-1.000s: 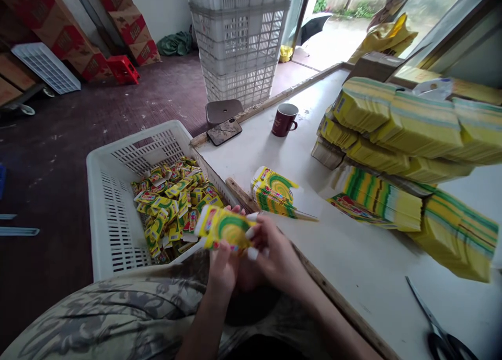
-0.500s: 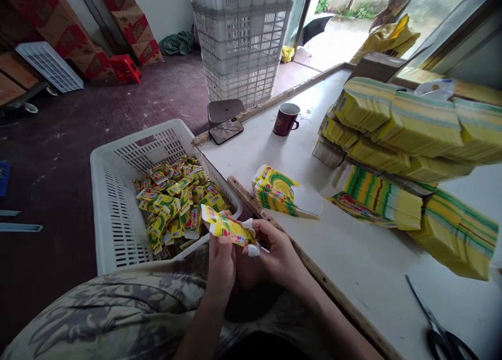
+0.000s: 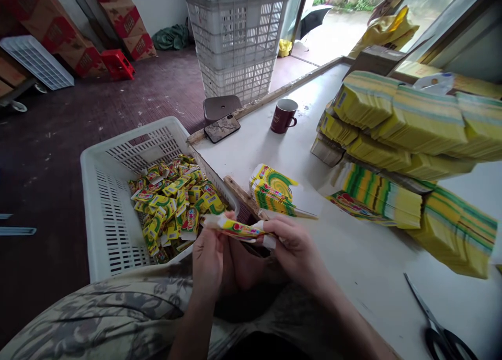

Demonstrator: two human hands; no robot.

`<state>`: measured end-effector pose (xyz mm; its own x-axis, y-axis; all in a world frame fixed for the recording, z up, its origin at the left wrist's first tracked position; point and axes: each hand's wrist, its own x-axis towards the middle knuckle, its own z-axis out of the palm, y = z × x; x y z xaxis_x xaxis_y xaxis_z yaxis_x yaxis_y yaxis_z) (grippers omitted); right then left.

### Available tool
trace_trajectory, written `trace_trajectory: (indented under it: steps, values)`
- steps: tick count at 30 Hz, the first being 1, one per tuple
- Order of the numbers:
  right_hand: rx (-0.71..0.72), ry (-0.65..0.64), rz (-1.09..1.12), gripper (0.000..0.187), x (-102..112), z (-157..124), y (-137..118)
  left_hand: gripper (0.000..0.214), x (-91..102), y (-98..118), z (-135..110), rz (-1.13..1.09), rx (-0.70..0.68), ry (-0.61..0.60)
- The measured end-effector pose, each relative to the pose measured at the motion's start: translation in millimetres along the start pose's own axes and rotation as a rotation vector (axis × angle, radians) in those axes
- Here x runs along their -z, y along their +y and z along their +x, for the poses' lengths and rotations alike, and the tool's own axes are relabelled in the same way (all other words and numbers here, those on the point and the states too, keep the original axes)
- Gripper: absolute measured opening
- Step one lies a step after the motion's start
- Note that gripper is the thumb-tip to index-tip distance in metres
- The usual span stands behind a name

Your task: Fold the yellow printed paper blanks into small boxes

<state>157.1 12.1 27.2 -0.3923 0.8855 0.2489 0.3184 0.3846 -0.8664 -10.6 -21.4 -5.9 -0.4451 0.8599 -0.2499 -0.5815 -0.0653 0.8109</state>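
Note:
My left hand (image 3: pixel 209 258) and my right hand (image 3: pixel 292 247) both grip one small yellow and green printed carton (image 3: pixel 234 228), held nearly flat between them over my lap. Just left of it stands a white slotted crate (image 3: pixel 105 213) with several folded cartons (image 3: pixel 172 203) of the same print inside. Beyond my hands, on the white table (image 3: pixel 353 266), lies a small pile of flat carton blanks (image 3: pixel 274 191).
Large stacks of yellow and green blanks (image 3: pixel 403 151) fill the table's right side. A dark red mug (image 3: pixel 283 116) and a phone (image 3: pixel 222 128) sit at the far edge. Scissors (image 3: pixel 439 326) lie at lower right. Stacked white crates (image 3: pixel 239 41) stand on the floor behind.
The carton has been turned from face-up to nearly edge-on and flatter between my hands. My right hand has shifted slightly right along it.

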Motion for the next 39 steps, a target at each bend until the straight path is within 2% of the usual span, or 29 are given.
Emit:
trace_trajectory:
  steps: [2,4,6,9,11,12,14,15,16,19,21,23,26,28,30,33,36,39]
  values:
    - [0.143,0.061,-0.202,0.025,12.8,1.4,-3.0,0.069,8.3,6.2,5.2,0.037,-0.037,-0.059]
    - [0.269,0.071,-0.408,0.025,21.0,1.7,-6.5,0.084,16.6,11.8,7.2,0.179,-0.13,-0.135]
    - [0.352,-0.008,-0.505,0.018,21.3,-0.5,-9.9,0.093,21.1,14.6,4.1,0.469,-0.212,-0.273]
    - [0.405,-0.133,-0.464,0.014,8.9,-8.5,-11.7,0.092,18.8,11.7,-6.0,0.957,-0.176,-0.552]
    - [0.337,-0.027,-0.406,0.021,-2.1,-14.6,-9.0,0.071,15.3,6.2,-11.3,1.137,-0.168,-0.616]
    - [0.259,0.081,-0.366,0.033,-7.0,-16.9,-6.5,0.063,14.1,3.1,-12.6,1.186,-0.194,-0.609]
    - [0.051,0.257,-0.23,0.058,-14.5,-19.4,-1.0,0.061,13.7,-2.4,-13.2,1.248,-0.28,-0.563]
    - [-0.049,0.275,-0.123,0.062,-17.3,-19.6,1.3,0.064,14.2,-4.5,-13.1,1.274,-0.317,-0.552]
    - [-0.135,0.242,0.005,0.06,-19.6,-19.1,2.9,0.067,14.7,-6.2,-13.1,1.292,-0.344,-0.552]
    - [-0.307,0.051,0.368,0.041,-24.3,-15.9,2.4,0.073,14.8,-9.2,-15.8,1.312,-0.366,-0.572]
    - [-0.379,0.003,0.516,0.038,-26.2,-13.3,0.0,0.074,12.8,-10.2,-19.8,1.285,-0.376,-0.631]
    - [-0.454,-0.025,0.631,0.043,-27.2,-10.7,-0.8,0.077,9.8,-10.7,-23.5,1.225,-0.386,-0.698]
    - [-0.534,-0.038,0.75,0.045,-27.9,-7.7,3.4,0.078,6.4,-9.9,-23.9,1.181,-0.386,-0.688]
    - [-0.499,-0.004,0.716,0.046,-28.5,-7.9,7.0,0.07,6.3,-8.3,-20.9,1.194,-0.409,-0.632]
    - [-0.401,-0.008,0.587,0.047,-29.3,-10.5,7.6,0.062,8.1,-7.1,-17.4,1.193,-0.401,-0.624]
    - [-0.194,-0.15,0.258,0.058,-30.8,-16.3,2.6,0.063,12.6,-9.6,-14.2,1.121,-0.281,-0.652]
    - [-0.023,-0.248,0.034,0.064,-32.5,-19.0,1.0,0.064,15.3,-16.4,-12.4,1.025,-0.2,-0.606]
    - [0.016,-0.178,-0.018,0.065,-31.1,-17.9,9.7,0.064,14.8,-18.9,-8.6,1.056,-0.27,-0.537]
